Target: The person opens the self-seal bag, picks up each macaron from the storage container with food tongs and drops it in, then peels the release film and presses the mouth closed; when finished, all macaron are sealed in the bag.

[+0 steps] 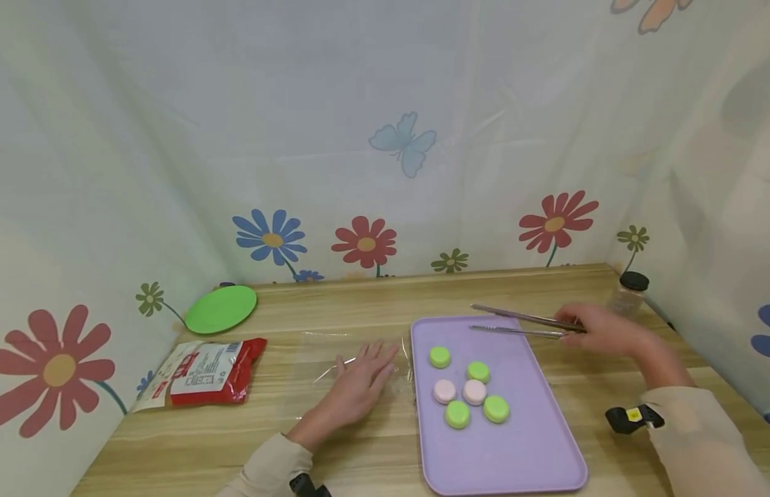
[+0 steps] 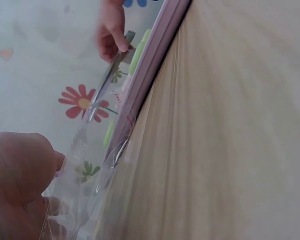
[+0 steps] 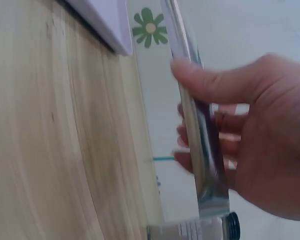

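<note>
My left hand point(image 1: 360, 386) lies with fingers stretched out on a clear plastic bag point(image 1: 317, 347) on the table, left of the lilac tray. In the left wrist view the thin plastic point(image 2: 82, 200) rises in creases by the fingers. My right hand point(image 1: 602, 335) holds metal tongs point(image 1: 515, 316) near their joined end, thumb on one side and fingers on the other. The tongs' arms are spread, their tips over the far part of the tray point(image 1: 503, 462). On the tray sit several green macarons point(image 1: 457, 414) and two pale pink macarons point(image 1: 444, 391).
A red and white food packet point(image 1: 217, 373) lies at the left, in front of a green plate point(image 1: 220, 309). Behind my right hand stands a jar with a black lid point(image 1: 633, 281). A flower-printed curtain point(image 1: 335, 172) hangs around the wooden table point(image 1: 360, 455).
</note>
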A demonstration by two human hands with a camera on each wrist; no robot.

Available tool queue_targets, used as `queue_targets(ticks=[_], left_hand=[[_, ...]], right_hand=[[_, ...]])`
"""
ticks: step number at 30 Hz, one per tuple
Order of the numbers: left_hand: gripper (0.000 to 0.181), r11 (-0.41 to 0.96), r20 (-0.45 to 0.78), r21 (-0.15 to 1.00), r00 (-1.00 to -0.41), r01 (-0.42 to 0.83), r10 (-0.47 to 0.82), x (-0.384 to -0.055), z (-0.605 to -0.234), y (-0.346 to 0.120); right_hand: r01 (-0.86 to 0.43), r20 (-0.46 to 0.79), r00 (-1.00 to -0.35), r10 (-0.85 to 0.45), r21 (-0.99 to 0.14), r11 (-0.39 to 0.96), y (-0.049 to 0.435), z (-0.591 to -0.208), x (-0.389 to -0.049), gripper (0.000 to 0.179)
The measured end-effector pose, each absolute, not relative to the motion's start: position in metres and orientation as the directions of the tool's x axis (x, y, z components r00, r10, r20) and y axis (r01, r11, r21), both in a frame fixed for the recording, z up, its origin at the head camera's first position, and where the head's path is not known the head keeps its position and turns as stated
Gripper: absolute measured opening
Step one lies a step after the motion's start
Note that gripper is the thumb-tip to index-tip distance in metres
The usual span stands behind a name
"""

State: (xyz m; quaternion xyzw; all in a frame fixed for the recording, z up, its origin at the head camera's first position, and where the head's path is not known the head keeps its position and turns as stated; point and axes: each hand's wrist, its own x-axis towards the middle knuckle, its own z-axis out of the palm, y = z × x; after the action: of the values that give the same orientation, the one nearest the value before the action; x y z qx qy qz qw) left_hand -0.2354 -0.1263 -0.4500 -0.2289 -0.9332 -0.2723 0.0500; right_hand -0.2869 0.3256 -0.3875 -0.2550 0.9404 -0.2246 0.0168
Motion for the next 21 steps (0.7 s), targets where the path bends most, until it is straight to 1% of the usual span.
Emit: queue_targets(ticks=[3,7,10,16,21], left_hand=[[0.045,0.746,0.230,0.476,-0.885,0.466,0.405,-0.235,-0.449,-0.126],[0.044,0.741,0.249,0.467,-0.876,0.482,0.413,-0.235,-0.448,-0.125],[0.044,0.740,0.255,0.466,-0.875,0.485,0.412,-0.234,-0.448,-0.125],[0.043,0.740,0.259,0.466,-0.875,0.484,0.409,-0.234,-0.448,-0.125],[0.043,0.741,0.265,0.464,-0.875,0.485,0.406,-0.233,-0.446,-0.125]], right_hand=[[-0.519,0.087,-0.836,-0.541,-0.445,0.730,0.314,-0.386,-0.286,0.028],[-0.540,0.075,-0.817,-0.571,-0.446,0.714,0.299,-0.384,-0.284,0.031],[-0.534,0.064,-0.819,-0.570,-0.446,0.718,0.289,-0.383,-0.281,0.031],[-0.492,0.033,-0.845,-0.534,-0.441,0.751,0.276,-0.384,-0.280,0.029],[-0.526,0.065,-0.831,-0.553,-0.415,0.742,0.272,-0.384,-0.280,0.023]])
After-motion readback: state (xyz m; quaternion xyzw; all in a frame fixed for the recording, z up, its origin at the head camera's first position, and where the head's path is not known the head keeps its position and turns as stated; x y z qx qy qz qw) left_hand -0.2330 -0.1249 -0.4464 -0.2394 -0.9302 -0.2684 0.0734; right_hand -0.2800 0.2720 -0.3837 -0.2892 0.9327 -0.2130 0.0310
